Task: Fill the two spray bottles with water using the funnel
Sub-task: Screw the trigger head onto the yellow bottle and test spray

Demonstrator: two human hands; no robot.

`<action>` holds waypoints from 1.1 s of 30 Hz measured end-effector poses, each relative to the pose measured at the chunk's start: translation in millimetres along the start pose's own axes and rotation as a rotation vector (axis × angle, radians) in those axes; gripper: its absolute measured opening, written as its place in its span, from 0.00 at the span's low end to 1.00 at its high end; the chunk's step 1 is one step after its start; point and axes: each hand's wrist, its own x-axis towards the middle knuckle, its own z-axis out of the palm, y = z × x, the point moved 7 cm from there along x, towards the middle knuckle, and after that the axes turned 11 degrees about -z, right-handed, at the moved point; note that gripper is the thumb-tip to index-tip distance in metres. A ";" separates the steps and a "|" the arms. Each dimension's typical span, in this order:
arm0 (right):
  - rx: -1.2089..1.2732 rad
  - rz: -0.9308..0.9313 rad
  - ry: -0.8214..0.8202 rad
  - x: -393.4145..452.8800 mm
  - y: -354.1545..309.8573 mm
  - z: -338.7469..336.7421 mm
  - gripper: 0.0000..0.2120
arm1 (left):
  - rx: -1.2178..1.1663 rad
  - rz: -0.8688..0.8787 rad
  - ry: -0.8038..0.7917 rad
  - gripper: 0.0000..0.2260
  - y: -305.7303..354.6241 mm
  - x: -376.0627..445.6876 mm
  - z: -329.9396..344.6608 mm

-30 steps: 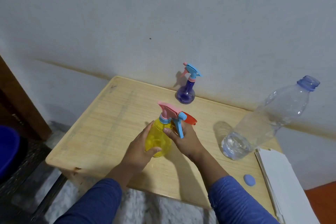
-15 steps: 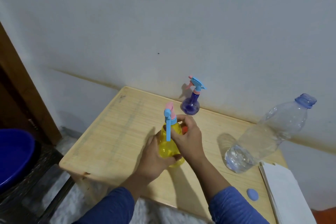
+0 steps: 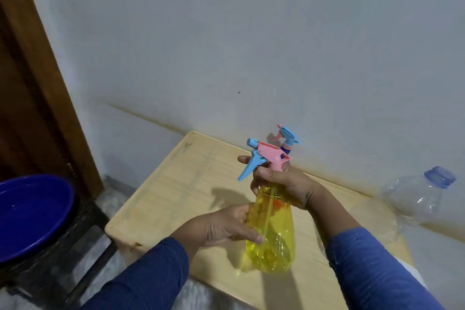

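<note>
Above the near part of the wooden surface [image 3: 191,184], the yellow spray bottle [image 3: 273,236] is held up in both hands, tilted a little. The left hand [image 3: 226,225] wraps round the body, which reads as steadying it, while the right hand [image 3: 281,184] closes round the neck just under the pink and blue trigger head [image 3: 264,155]. That split grip suits twisting the head off, so the step in hand is probably opening the bottle for filling; whether the head is already loose cannot be told. The thin dip tube shows through the yellow wall.

Behind the raised bottle, the second spray bottle [image 3: 289,137] shows only its blue and pink head; its body is hidden. An orange patch seen through the yellow plastic may be the funnel, but its shape cannot be made out. At the right edge, the clear water bottle [image 3: 425,196] is blurred and its base hard to read. A blue basin [image 3: 30,211] sits at the left, cut off by the frame.
</note>
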 end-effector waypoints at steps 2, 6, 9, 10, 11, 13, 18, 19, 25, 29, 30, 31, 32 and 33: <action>0.006 0.024 0.073 5.0 1.9 -1.4 0.17 | -0.059 -0.068 -0.017 0.29 -8.8 1.1 -7.8; -0.167 0.172 0.298 3.8 16.3 -20.1 0.20 | 0.035 -0.216 0.293 0.45 -35.5 -1.5 -57.9; -0.134 0.308 0.454 -2.8 28.8 -36.8 0.18 | 0.344 -0.299 0.742 0.36 -45.0 -21.0 -102.0; -0.140 0.320 0.468 -1.7 32.0 -41.9 0.17 | 0.480 -0.321 0.852 0.32 -46.0 -27.6 -111.8; -0.172 0.331 0.462 0.4 35.6 -46.0 0.16 | 0.581 -0.346 0.922 0.30 -48.7 -30.9 -118.9; -0.243 0.370 0.433 4.0 43.8 -49.1 0.15 | 0.676 -0.434 0.950 0.30 -59.3 -34.0 -123.8; -0.349 0.417 0.392 11.2 62.0 -48.8 0.13 | 0.834 -0.656 0.963 0.37 -94.5 -32.3 -110.7; -0.343 0.408 0.377 13.0 66.0 -48.1 0.12 | 0.873 -0.665 0.983 0.39 -99.9 -30.5 -107.9; -0.380 0.460 0.310 7.3 95.5 -51.4 0.12 | 0.943 -0.639 1.093 0.49 -117.3 -27.1 -102.8; -0.281 0.487 0.281 1.0 105.5 -47.3 0.06 | 0.970 -0.639 1.091 0.55 -119.1 -26.9 -103.6; -0.236 0.492 0.282 -1.0 106.1 -45.4 0.06 | 0.976 -0.649 1.085 0.58 -118.4 -27.1 -102.8; -0.205 0.491 0.282 -2.6 105.2 -44.0 0.07 | 0.985 -0.656 1.085 0.60 -117.1 -27.2 -102.1; -0.202 0.485 0.278 -3.0 104.7 -43.5 0.08 | 0.986 -0.661 1.083 0.60 -116.4 -27.2 -101.3; -0.204 0.477 0.278 -2.8 103.8 -43.4 0.09 | 0.980 -0.663 1.082 0.59 -115.8 -27.1 -101.2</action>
